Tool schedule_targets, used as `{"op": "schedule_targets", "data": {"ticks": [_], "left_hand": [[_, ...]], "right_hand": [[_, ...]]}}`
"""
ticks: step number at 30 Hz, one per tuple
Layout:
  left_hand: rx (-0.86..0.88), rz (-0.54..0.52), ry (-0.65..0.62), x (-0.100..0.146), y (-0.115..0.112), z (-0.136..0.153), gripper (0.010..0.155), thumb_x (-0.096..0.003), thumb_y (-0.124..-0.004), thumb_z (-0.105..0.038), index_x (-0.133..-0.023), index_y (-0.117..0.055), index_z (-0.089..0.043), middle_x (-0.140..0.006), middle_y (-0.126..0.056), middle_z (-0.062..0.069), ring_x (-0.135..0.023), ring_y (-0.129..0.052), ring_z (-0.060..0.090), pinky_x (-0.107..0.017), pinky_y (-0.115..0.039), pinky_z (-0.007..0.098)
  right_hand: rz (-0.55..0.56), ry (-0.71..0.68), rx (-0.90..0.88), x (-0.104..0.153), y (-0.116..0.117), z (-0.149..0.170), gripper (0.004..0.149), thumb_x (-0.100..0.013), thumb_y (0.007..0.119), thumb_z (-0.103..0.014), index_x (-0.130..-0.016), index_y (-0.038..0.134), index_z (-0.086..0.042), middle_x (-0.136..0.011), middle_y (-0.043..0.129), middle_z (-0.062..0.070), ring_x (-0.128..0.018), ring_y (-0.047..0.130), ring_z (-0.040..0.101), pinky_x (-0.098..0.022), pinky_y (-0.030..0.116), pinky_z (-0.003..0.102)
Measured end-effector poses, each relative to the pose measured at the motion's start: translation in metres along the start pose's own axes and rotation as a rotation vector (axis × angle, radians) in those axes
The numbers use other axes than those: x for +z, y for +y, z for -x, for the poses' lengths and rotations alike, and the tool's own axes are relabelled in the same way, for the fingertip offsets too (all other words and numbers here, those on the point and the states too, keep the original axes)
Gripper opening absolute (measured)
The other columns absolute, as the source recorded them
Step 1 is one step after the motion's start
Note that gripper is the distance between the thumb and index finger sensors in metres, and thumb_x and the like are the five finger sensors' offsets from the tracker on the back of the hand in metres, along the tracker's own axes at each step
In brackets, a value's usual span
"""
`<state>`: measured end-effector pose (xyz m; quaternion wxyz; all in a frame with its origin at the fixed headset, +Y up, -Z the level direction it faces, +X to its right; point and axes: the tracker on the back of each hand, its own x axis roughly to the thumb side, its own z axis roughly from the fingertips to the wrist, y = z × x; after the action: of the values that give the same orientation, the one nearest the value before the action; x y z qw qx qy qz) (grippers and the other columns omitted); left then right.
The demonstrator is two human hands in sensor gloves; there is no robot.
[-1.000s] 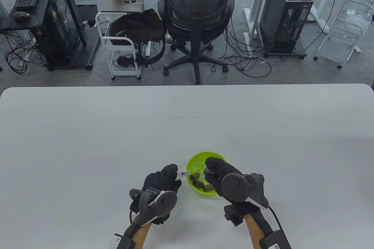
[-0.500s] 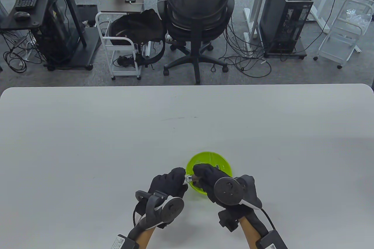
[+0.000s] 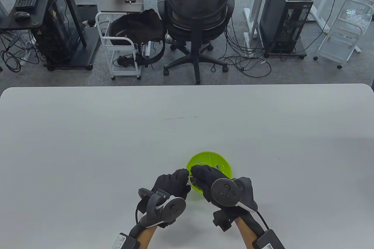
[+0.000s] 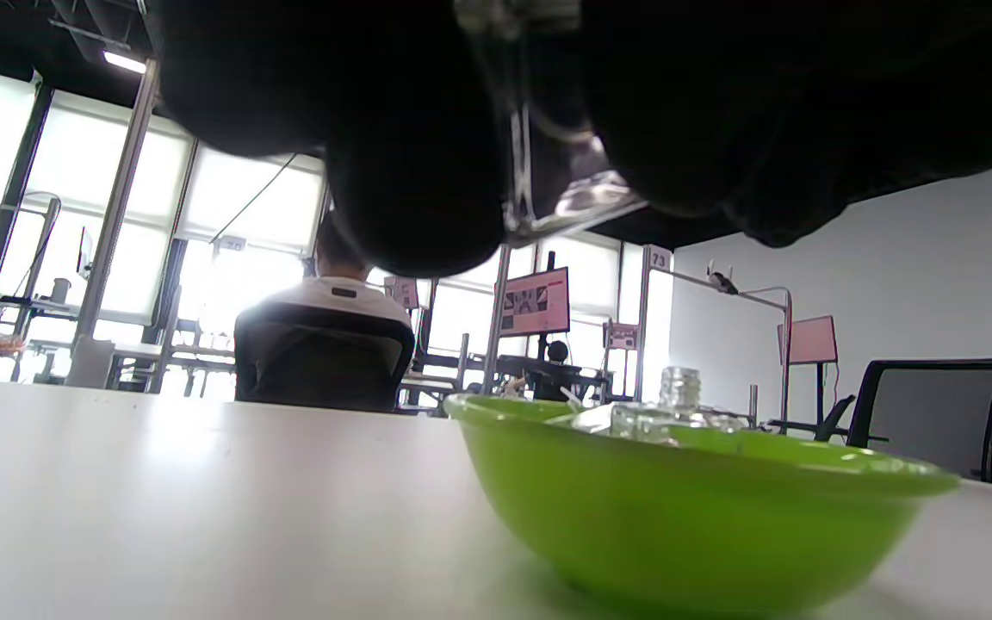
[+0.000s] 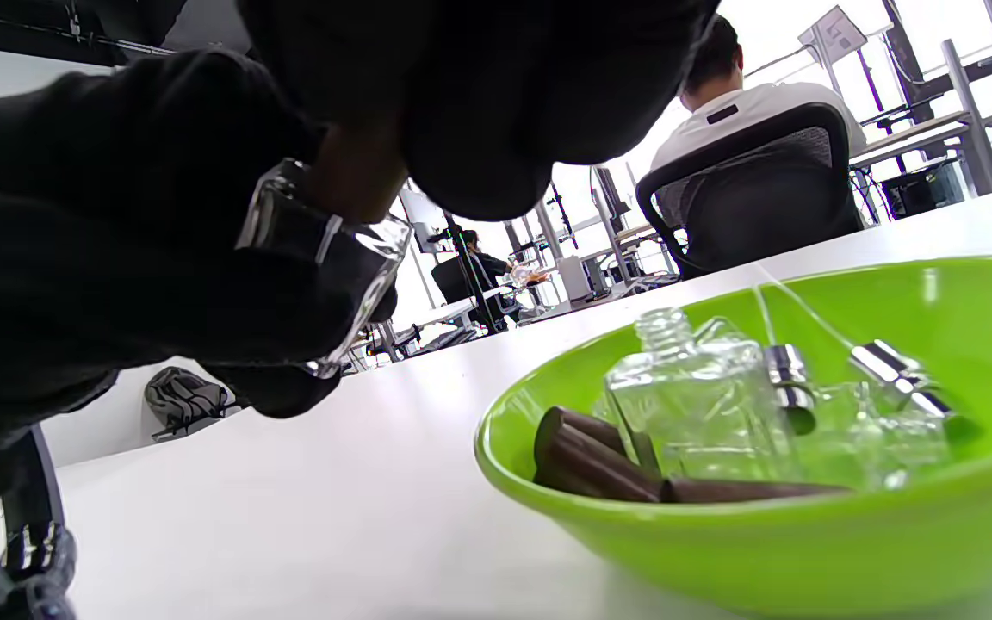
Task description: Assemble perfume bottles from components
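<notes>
The left hand (image 3: 172,183) grips a clear glass bottle (image 5: 315,250) and the right hand (image 3: 206,177) pinches a brown cap (image 5: 350,185) onto its neck — held steady, I'd say, so the cap seats. Just beyond, near the surface's near edge, the green bowl (image 3: 223,165) keeps spare bottles and caps within reach

Two black-gloved hands meet fingertip to fingertip near the table's front edge, the left hand (image 3: 172,184) curled around a small clear glass bottle (image 5: 324,250) and the right hand (image 3: 208,179) curled in from the other side, pinching at its top, forearms angled inward.
</notes>
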<state>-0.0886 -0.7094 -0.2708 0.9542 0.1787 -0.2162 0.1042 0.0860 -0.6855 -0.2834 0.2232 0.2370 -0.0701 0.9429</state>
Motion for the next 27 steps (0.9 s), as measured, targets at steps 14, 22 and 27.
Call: {"op": "schedule_targets", "data": {"ticks": [14,22,27], "left_hand": [[0.13,-0.037,0.144,-0.001,-0.006,0.032,0.053,-0.0533,-0.068,-0.05,-0.099,-0.057,-0.025,-0.091,-0.088,0.004,-0.066,-0.104,0.019,-0.058,-0.086,0.034],[0.139,-0.036,0.288,-0.011,-0.011,0.052,0.051,-0.0517,-0.069,-0.05,-0.099,-0.059,-0.034,-0.108,-0.069,0.007,-0.091,-0.082,0.029,-0.075,-0.067,0.047],[0.152,-0.07,0.415,-0.031,-0.016,0.067,0.051,-0.0491,-0.075,-0.049,-0.097,-0.067,-0.032,-0.093,-0.068,0.0,-0.077,-0.077,0.023,-0.072,-0.062,0.046]], "right_hand": [[0.042,0.2,0.517,0.026,-0.041,0.062,0.081,-0.056,0.058,-0.06,-0.12,0.029,-0.019,-0.124,0.033,0.031,-0.111,0.04,0.061,-0.076,0.046,0.075],[-0.085,0.42,0.568,0.066,-0.031,0.142,0.085,-0.055,0.055,-0.063,-0.119,0.024,-0.017,-0.121,0.019,0.036,-0.107,0.025,0.067,-0.074,0.039,0.078],[-0.119,0.461,0.544,0.077,-0.023,0.161,0.086,-0.055,0.055,-0.064,-0.119,0.024,-0.015,-0.12,0.019,0.037,-0.106,0.025,0.068,-0.073,0.039,0.079]]}}
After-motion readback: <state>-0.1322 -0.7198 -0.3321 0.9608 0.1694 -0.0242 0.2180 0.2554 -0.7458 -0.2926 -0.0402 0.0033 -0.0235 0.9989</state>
